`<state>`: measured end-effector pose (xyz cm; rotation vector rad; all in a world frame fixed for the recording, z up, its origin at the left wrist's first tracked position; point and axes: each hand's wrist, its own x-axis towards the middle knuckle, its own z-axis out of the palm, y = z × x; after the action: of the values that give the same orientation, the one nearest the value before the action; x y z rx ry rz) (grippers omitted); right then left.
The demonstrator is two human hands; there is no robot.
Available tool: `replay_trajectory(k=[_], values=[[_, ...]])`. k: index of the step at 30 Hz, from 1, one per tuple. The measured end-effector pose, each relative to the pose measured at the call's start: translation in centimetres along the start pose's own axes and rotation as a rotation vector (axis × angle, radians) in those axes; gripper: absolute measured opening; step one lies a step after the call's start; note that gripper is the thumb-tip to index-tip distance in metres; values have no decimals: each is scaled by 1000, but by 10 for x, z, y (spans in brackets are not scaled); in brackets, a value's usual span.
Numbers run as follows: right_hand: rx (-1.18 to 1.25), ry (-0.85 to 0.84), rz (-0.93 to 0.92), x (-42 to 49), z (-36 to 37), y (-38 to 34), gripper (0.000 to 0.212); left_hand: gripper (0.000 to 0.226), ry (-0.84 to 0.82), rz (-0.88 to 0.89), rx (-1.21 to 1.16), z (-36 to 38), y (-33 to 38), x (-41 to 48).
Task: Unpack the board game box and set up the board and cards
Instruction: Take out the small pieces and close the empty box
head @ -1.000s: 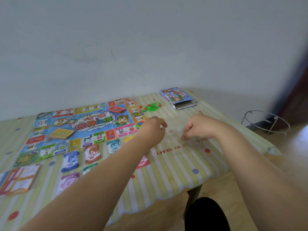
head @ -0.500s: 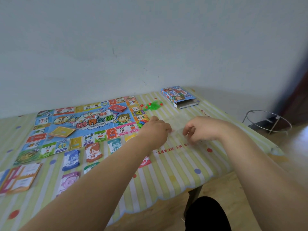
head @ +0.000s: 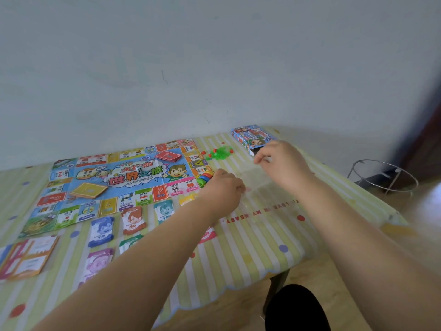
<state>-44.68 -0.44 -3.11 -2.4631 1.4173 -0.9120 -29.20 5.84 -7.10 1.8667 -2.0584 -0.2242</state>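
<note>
head view, one board (head: 133, 179), one box (head: 250, 136), left hand (head: 222, 189) pinching clear bag (head: 257, 187), right hand (head: 281, 158) curled, grip unclear

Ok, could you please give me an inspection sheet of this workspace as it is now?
Surface: striped tablecloth.
Job's things: board laid flat, red card stack and yellow card stack on it; money piles in front of it; game box at the far right.
Clutter: green and red pieces beside the board; clear plastic bag between the hands.
Hands: left hand and right hand, fingers curled; grip unclear.
Cables: nothing seen.
Surroundings: plain wall; wire stand on the floor.
</note>
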Motion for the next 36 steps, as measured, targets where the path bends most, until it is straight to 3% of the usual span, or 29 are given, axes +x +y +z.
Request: replay_trajectory(k=[3,10,14,17,21,26,32,36], values=[[-164,-242,27,3,18,11,31,32,21,-5,15,3,-2,0],[-188,-381,104,-3,21,9,44,21,91,21,-52,-2,-3,3],[-110,-285,82,1,22,13,37,14,128,9,-76,-8,-4,12],[-29,-162,65,10,20,17,32,8,248,-14,-88,-12,-5,20],[64,-37,133,31,18,22,26,15,353,-48,-133,-13,-5,41],[-132,-123,204,77,33,38,18,21,314,-90,-152,-12,-9,74],[-357,-298,331,109,54,46,41,22,265,-141,-169,-2,-19,97],[-356,-250,340,110,64,51,27,22,248,-133,-193,-1,-26,101]])
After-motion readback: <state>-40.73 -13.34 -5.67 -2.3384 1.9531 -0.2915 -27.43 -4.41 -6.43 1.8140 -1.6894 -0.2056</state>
